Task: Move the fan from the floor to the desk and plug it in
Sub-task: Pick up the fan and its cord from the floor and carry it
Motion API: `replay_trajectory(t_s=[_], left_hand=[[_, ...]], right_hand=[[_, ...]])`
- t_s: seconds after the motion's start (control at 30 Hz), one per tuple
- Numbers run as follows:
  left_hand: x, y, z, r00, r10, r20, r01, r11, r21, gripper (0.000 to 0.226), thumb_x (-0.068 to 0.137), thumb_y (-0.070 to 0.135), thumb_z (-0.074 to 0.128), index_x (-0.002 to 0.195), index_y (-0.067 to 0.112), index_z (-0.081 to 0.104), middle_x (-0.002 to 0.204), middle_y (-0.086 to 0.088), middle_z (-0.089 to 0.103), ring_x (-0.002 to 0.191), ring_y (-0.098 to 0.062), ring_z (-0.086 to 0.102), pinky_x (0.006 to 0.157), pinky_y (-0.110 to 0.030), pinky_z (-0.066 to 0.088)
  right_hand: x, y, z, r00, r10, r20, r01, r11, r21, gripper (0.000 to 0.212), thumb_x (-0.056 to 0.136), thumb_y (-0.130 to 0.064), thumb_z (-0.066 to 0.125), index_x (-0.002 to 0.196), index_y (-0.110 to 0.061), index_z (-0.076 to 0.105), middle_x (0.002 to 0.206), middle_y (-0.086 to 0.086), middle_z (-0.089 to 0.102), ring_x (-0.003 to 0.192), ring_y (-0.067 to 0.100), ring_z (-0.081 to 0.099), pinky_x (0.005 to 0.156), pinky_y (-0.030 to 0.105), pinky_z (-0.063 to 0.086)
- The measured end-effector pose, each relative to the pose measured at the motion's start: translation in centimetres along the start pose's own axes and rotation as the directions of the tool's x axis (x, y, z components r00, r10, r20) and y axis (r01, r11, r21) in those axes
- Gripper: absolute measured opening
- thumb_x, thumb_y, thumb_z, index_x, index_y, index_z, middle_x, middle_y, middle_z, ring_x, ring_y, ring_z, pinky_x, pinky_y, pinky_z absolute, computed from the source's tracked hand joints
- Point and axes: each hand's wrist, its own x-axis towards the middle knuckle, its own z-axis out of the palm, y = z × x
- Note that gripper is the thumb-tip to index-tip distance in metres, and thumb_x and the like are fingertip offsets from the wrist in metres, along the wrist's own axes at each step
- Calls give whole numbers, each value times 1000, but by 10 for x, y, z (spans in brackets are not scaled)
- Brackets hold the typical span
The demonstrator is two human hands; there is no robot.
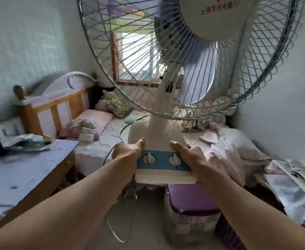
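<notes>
Pale walls closed in a small bedroom, with a barred window (139, 56) at the upper centre of the frame, seen through the wire guard of the fan. Across the middle lay a bed (97, 147) with a wooden headboard (58, 98) at the left, its cover strewn with pillows, folded cloths and crumpled bedding. At the lower left stood the desk (27, 170), topped in blue-grey, with a dark object and some wrapping lying at its far end.

The fan (166, 98) was held up in the air at the centre of the frame, clear of the floor and not on the desk, its base over the gap between desk and bed. Its round cage filled the upper half of the frame, with a bluish blade (198, 76) behind the wires and red characters on the hub. The left hand (126, 152) was clamped on the left edge of the white base, thumb on top and fingers curled underneath out of sight. The right hand (191, 154) gripped the right edge likewise, thumb pressed on top, fingers wrapped around the side. Between the hands ran a blue panel (163, 162) with two white knobs.

From under the left side of the base the black plug (130, 193) dangled unplugged, and the cord (117, 228) looped below it towards the floor. Below the base, at the lower centre, stood a woven basket (189, 222) with a purple lid.
</notes>
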Motion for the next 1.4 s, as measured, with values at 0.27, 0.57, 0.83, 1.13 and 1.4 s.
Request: replay_trajectory(t_s=[0.27, 0.57, 0.83, 1.13, 1.4], left_hand=[[60, -26, -73, 974, -51, -222, 49, 999, -14, 75, 78, 61, 59, 125, 2, 53, 128, -19, 57, 115, -34, 55, 92, -37, 43], [120, -72, -162, 874, -309, -375, 126, 889, -439, 55, 73, 41, 75, 108, 0, 62, 81, -7, 61, 58, -18, 55, 43, -27, 42], [201, -111, -250, 785, -391, -480, 159, 877, -453, 68, 68, 47, 77, 113, -3, 61, 112, -18, 67, 99, -32, 66, 87, -42, 54], [279, -144, -331, 723, -397, -566, 115, 876, -468, 63, 78, 38, 71, 121, -5, 55, 122, -20, 62, 114, -34, 59, 88, -41, 49], [350, -174, -351, 506, -496, -706, 223, 866, -448, 70, 72, 54, 71, 114, 0, 59, 118, -17, 64, 107, -33, 59, 88, -36, 47]], right_hand=[[48, -37, 117, 958, -77, 278, 69, 997, 40, 45, 66, -52, 70, 97, -20, 65, 85, 4, 70, 78, 22, 67, 74, 37, 57], [61, -68, 271, 848, -123, 515, 106, 992, 62, 33, 68, -48, 72, 86, -23, 61, 74, -5, 66, 66, 12, 64, 52, 22, 49], [62, -106, 401, 760, -155, 632, 187, 982, 16, 42, 69, -55, 67, 96, -23, 67, 73, -6, 68, 65, 10, 64, 49, 17, 47], [71, -135, 541, 639, -163, 751, 192, 980, 50, 44, 71, -53, 66, 103, -22, 64, 83, -2, 69, 72, 14, 64, 59, 25, 48], [110, -134, 652, 517, -188, 835, 241, 968, 68, 45, 67, -55, 67, 100, -25, 61, 88, -1, 68, 75, 13, 63, 60, 27, 47]])
